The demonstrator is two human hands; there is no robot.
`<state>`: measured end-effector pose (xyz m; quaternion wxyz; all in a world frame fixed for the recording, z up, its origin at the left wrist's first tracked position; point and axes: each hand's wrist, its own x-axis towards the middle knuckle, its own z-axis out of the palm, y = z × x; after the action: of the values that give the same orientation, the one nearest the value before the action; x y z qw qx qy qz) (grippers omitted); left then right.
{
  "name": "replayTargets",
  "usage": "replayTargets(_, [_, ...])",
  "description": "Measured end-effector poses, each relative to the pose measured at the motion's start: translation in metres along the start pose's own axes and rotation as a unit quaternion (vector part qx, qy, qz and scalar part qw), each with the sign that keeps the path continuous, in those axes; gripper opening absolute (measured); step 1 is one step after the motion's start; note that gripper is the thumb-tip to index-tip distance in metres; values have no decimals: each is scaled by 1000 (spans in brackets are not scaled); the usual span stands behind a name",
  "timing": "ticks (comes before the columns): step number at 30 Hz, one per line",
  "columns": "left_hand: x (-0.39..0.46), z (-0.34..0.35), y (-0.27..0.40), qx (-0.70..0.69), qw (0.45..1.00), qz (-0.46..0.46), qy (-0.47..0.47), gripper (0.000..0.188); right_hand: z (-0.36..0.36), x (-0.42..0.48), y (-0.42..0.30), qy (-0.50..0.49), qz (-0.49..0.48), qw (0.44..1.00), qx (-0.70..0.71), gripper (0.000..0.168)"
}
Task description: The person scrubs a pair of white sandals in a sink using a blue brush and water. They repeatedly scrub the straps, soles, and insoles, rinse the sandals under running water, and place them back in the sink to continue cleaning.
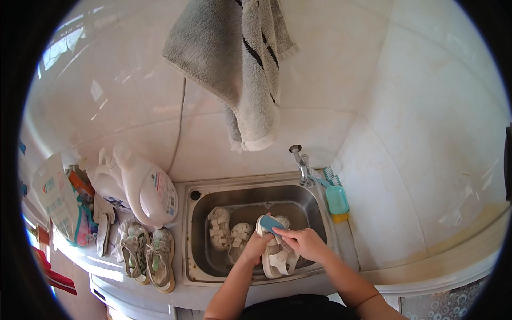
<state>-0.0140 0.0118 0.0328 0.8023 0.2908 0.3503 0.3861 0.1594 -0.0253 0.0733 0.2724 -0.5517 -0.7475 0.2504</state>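
Note:
Above the front of a stainless steel sink, my left hand grips a cream strappy sandal by its side. The sandal is tilted, one end pointing away from me. My right hand holds a flat blue scrubber against the sandal's inside at the far end. The scrubber's underside is hidden, so bristles cannot be made out. In the basin's shallow, murky water sit a woven-strap cream sandal and another sandal beside it. Part of a further cream shoe shows behind the held one.
A metal tap rises at the back right. Beside it are brushes and a turquoise soap dish. To the left stand sneakers, insoles, detergent jugs and a printed bag. A grey towel hangs above.

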Motion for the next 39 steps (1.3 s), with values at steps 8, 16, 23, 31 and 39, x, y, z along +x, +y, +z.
replayTargets(8, [-1, 0, -2, -12, 1000, -4, -5, 42, 4, -3, -2, 31, 10, 998, -46, 34])
replayTargets(16, [2, -12, -3, -49, 998, -7, -41, 43, 0, 2, 3, 124, 67, 958, 249, 37])
replayTargets(23, [5, -20, -7, 8, 1000, -10, -23, 46, 7, -5, -11, 104, 11, 987, 121, 36])
replayTargets(31, [17, -27, -20, 220, 968, 111, 54, 68, 16, -1, -24, 66, 21, 997, -31, 36])
replayTargets(39, [14, -30, -21, 348, 923, 129, 98, 66, 18, 10, -13, 104, 10, 993, -55, 38])
